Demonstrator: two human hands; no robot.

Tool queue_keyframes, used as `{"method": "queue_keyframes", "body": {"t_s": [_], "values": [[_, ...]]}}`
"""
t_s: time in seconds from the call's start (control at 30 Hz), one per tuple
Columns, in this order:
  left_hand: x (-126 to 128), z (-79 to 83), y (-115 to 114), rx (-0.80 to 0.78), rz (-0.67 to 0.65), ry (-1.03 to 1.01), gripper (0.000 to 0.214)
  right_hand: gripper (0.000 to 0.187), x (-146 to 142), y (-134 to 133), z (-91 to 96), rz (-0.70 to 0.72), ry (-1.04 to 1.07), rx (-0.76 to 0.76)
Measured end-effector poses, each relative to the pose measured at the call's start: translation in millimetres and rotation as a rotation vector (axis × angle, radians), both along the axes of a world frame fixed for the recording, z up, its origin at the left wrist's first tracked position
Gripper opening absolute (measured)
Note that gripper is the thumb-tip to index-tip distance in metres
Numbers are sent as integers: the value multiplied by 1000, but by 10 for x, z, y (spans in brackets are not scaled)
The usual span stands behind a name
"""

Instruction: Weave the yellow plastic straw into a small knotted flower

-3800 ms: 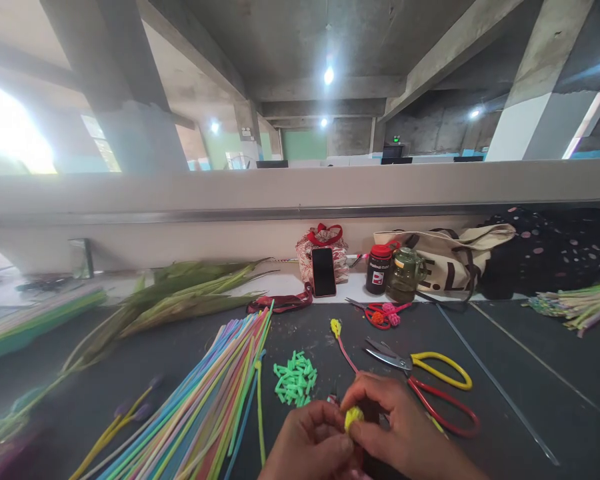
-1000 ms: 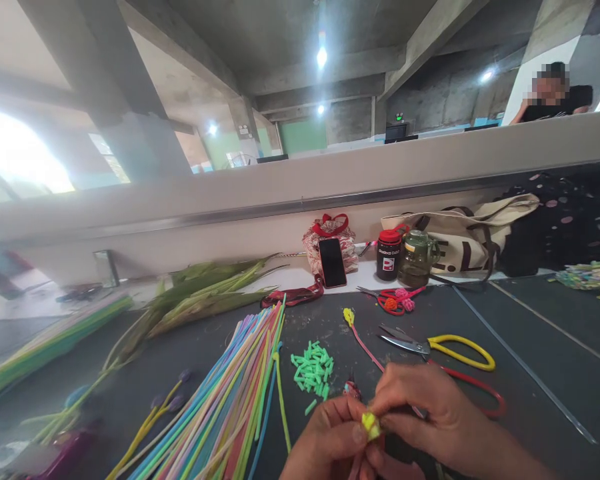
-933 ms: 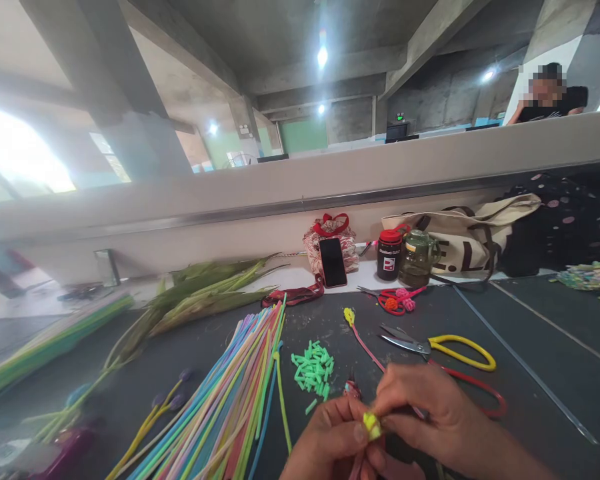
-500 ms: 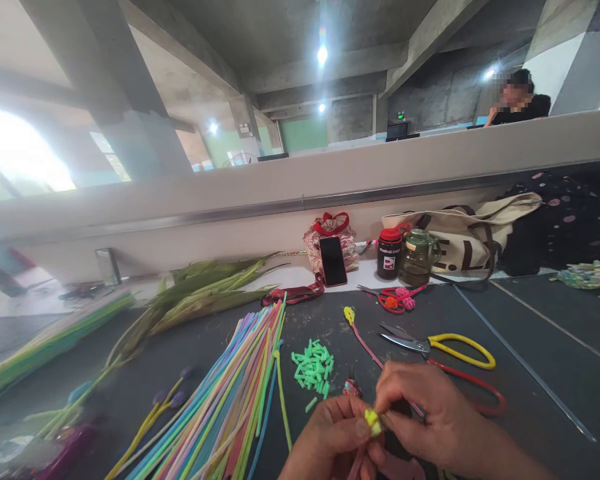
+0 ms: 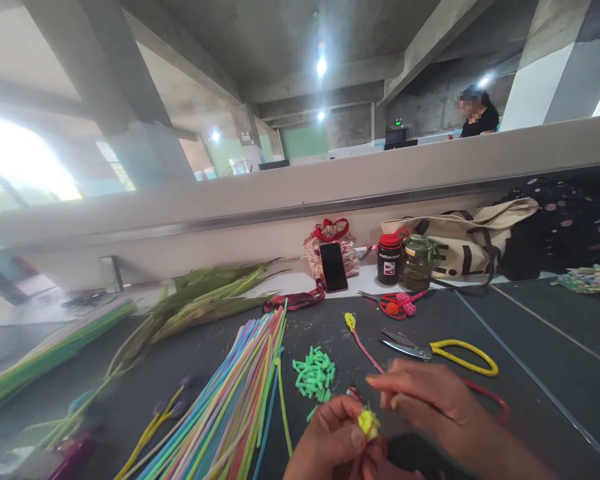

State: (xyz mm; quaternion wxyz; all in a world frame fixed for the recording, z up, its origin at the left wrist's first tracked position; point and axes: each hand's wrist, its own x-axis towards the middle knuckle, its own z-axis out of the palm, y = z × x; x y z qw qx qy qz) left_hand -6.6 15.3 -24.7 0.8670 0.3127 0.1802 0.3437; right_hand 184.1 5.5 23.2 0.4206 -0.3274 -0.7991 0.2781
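Note:
My left hand [image 5: 333,437] pinches a small yellow flower head [image 5: 368,423] between thumb and fingers; a pinkish stem seems to run down below it. To its right, my right hand [image 5: 433,403] hovers apart from the flower head, index finger stretched out and thumb slightly separate. I see nothing in its fingers. Beyond the hands lies a similar yellow-tipped piece [image 5: 350,321] on a pink stem. A pile of short green cut pieces [image 5: 314,373] is left of it. Yellow-and-red-handled scissors [image 5: 430,349] lie just past my right hand, which partly covers them.
A fan of long coloured stems [image 5: 230,393] lies at left, with corn-like leaves [image 5: 210,290] behind. Along the back stand a phone [image 5: 333,267], a black bottle [image 5: 389,260], a green jug [image 5: 416,263] and a canvas bag [image 5: 460,247]. Small red scissors [image 5: 385,307] lie before them. A person [image 5: 477,117] is beyond the partition.
My right hand has let go of the yellow flower head and drawn away to the right. My left hand still holds it. The person in the background has shifted left.

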Motion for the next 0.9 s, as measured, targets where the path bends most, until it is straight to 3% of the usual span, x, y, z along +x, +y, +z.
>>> {"method": "queue_keyframes", "body": {"t_s": [0.2, 0.37, 0.6, 0.9], "values": [[27, 21, -53, 38, 147, 1, 22, 10, -97, -47, 6, -28, 26, -121], [61, 46, -65, 78, 246, 51, 25, 4, -153, -75, -17, -39, 93, -117], [105, 50, -72, 104, 296, 57, 24, 5, -152, -59, -14, -60, 97, -118], [89, 42, -82, 89, 257, 106, 22, 11, -192, -48, -33, -130, 30, -121]]}}
